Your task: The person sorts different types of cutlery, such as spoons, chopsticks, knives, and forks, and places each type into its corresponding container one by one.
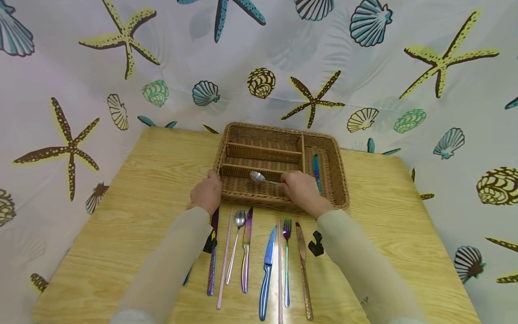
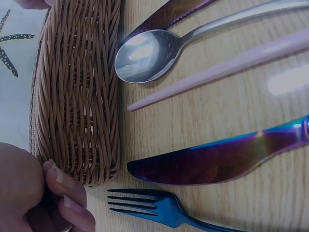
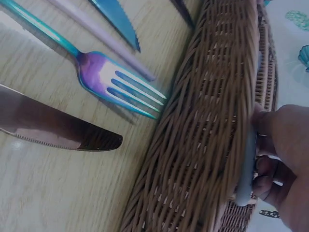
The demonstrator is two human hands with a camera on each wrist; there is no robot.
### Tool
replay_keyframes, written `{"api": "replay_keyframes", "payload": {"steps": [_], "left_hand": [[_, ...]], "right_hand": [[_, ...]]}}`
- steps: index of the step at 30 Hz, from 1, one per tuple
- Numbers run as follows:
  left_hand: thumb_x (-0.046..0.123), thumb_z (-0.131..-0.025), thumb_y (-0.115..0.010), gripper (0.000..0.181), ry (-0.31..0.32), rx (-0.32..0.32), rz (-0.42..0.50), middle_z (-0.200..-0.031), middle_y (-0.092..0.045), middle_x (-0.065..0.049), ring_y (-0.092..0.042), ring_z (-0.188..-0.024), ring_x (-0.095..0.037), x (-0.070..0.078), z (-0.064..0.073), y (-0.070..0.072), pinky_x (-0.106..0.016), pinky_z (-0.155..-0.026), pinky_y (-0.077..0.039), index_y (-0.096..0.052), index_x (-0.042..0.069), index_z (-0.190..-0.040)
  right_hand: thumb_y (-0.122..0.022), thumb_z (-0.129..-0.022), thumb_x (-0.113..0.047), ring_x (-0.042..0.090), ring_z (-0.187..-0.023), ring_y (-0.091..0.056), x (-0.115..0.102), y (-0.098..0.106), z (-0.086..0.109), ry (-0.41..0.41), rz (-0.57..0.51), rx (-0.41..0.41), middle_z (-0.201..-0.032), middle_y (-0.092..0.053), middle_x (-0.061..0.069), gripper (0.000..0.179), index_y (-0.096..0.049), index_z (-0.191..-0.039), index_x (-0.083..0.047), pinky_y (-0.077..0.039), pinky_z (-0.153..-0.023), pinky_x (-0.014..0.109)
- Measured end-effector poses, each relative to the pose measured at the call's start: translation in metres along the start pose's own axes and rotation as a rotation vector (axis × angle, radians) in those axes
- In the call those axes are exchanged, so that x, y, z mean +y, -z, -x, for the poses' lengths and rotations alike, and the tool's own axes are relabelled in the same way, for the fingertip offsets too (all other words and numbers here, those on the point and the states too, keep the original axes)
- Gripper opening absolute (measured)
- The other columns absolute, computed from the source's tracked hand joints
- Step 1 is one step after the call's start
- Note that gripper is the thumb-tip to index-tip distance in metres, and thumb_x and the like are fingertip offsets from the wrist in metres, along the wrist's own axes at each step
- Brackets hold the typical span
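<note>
A brown wicker cutlery basket point(image 1: 259, 198) with several compartments stands toward the back of the table. My left hand point(image 1: 206, 192) grips its rim at the front left corner; in the left wrist view the fingers point(image 2: 72, 208) curl beside the wicker wall. With my right hand point(image 1: 302, 190) I pinch a silver spoon point(image 1: 257, 176) by its handle. The spoon lies crosswise over the long front compartment, its bowl pointing left. In the right wrist view its grey handle end point(image 3: 246, 179) shows under the fingers, behind the basket wall. A blue knife point(image 1: 316, 167) rests in the right compartment.
Before the basket lie a silver spoon point(image 1: 240, 219), pink chopsticks point(image 1: 225, 261), a blue knife point(image 1: 268, 265), a rainbow fork point(image 1: 287, 229), a copper knife point(image 1: 301, 243) and purple knives point(image 1: 247, 234). A blue fork point(image 2: 166, 208) is near my left hand. Patterned cloth point(image 1: 234, 58) hangs behind.
</note>
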State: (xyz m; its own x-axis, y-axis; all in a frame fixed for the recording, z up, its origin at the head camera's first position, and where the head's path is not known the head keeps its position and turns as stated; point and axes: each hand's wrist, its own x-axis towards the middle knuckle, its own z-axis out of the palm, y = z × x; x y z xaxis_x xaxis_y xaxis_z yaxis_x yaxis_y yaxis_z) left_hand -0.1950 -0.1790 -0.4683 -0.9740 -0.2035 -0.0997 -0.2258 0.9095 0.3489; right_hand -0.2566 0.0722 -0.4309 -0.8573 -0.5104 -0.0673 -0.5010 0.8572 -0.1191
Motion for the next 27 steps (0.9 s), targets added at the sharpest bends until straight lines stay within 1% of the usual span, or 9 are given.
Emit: {"api": "replay_keyframes", "payload": {"steps": [5,9,12,15,19,21,23,25,27], "left_hand": [[0.020,-0.110,-0.025,0.032,-0.005,0.013,-0.011,-0.060,-0.058,-0.015,-0.058,-0.046,-0.027,-0.001,0.000,-0.001,-0.037,-0.041,-0.041,-0.046,-0.004,-0.113],[0.019,-0.110,-0.026,0.031,-0.003,0.011,-0.016,-0.059,-0.058,-0.015,-0.057,-0.046,-0.027,0.000,0.000,0.000,-0.036,-0.041,-0.039,-0.046,-0.004,-0.113],[0.019,-0.110,-0.027,0.031,-0.004,0.008,-0.019,-0.060,-0.058,-0.015,-0.058,-0.046,-0.028,0.002,0.001,0.001,-0.037,-0.042,-0.041,-0.046,-0.005,-0.115],[0.020,-0.110,-0.027,0.032,0.007,0.008,-0.017,-0.061,-0.060,-0.016,-0.060,-0.048,-0.029,0.003,0.001,0.001,-0.039,-0.043,-0.045,-0.046,-0.005,-0.117],[0.021,-0.110,-0.028,0.032,0.017,0.009,-0.004,-0.062,-0.060,-0.016,-0.060,-0.048,-0.029,0.002,0.002,0.001,-0.040,-0.043,-0.044,-0.046,-0.004,-0.116],[0.021,-0.110,-0.028,0.032,0.016,0.009,0.004,-0.061,-0.059,-0.015,-0.059,-0.048,-0.028,0.002,0.002,0.001,-0.038,-0.042,-0.042,-0.046,-0.004,-0.116],[0.022,-0.110,-0.028,0.032,0.014,0.010,0.011,-0.060,-0.058,-0.014,-0.058,-0.046,-0.027,0.002,0.002,0.002,-0.037,-0.042,-0.039,-0.047,-0.004,-0.117],[0.022,-0.110,-0.028,0.033,0.009,0.012,0.011,-0.058,-0.057,-0.013,-0.056,-0.045,-0.026,0.002,0.002,0.002,-0.035,-0.041,-0.038,-0.046,-0.004,-0.117],[0.022,-0.110,-0.028,0.033,0.003,0.012,0.009,-0.057,-0.056,-0.012,-0.054,-0.044,-0.024,0.002,0.002,0.003,-0.035,-0.040,-0.037,-0.046,-0.004,-0.117]], "right_hand": [[-0.064,-0.097,-0.025,0.013,-0.063,-0.062,-0.006,-0.009,-0.011,0.064,0.048,-0.042,-0.090,-0.074,0.003,0.017,-0.076,-0.100,-0.014,-0.046,-0.053,0.028],[-0.065,-0.097,-0.024,0.012,-0.066,-0.061,-0.011,-0.011,-0.018,0.101,-0.005,-0.116,-0.087,-0.072,0.001,0.015,-0.076,-0.094,-0.015,-0.048,-0.059,0.029],[-0.065,-0.097,-0.023,0.012,-0.067,-0.060,-0.010,-0.012,-0.020,0.061,-0.101,-0.203,-0.086,-0.071,0.001,0.015,-0.076,-0.094,-0.014,-0.048,-0.063,0.030],[-0.063,-0.098,-0.019,0.015,-0.074,-0.061,-0.005,-0.011,-0.022,0.006,-0.190,-0.279,-0.091,-0.071,0.003,0.015,-0.075,-0.098,-0.011,-0.050,-0.069,0.032],[-0.060,-0.100,-0.016,0.019,-0.084,-0.064,0.002,-0.012,-0.022,-0.039,-0.245,-0.330,-0.102,-0.071,0.009,0.017,-0.073,-0.105,-0.008,-0.052,-0.076,0.036],[-0.057,-0.101,-0.013,0.020,-0.085,-0.065,0.004,-0.012,-0.022,-0.049,-0.264,-0.329,-0.105,-0.071,0.011,0.019,-0.072,-0.110,-0.006,-0.053,-0.076,0.036],[-0.053,-0.102,-0.011,0.019,-0.082,-0.064,0.006,-0.013,-0.020,-0.044,-0.275,-0.304,-0.107,-0.071,0.012,0.022,-0.071,-0.113,-0.005,-0.052,-0.075,0.035],[-0.049,-0.102,-0.009,0.019,-0.080,-0.062,0.006,-0.013,-0.016,-0.029,-0.295,-0.250,-0.108,-0.070,0.013,0.025,-0.069,-0.115,-0.003,-0.051,-0.073,0.035],[-0.047,-0.102,-0.009,0.020,-0.080,-0.062,0.007,-0.012,-0.010,0.005,-0.308,-0.169,-0.109,-0.069,0.013,0.026,-0.068,-0.117,-0.002,-0.051,-0.072,0.035]]}}
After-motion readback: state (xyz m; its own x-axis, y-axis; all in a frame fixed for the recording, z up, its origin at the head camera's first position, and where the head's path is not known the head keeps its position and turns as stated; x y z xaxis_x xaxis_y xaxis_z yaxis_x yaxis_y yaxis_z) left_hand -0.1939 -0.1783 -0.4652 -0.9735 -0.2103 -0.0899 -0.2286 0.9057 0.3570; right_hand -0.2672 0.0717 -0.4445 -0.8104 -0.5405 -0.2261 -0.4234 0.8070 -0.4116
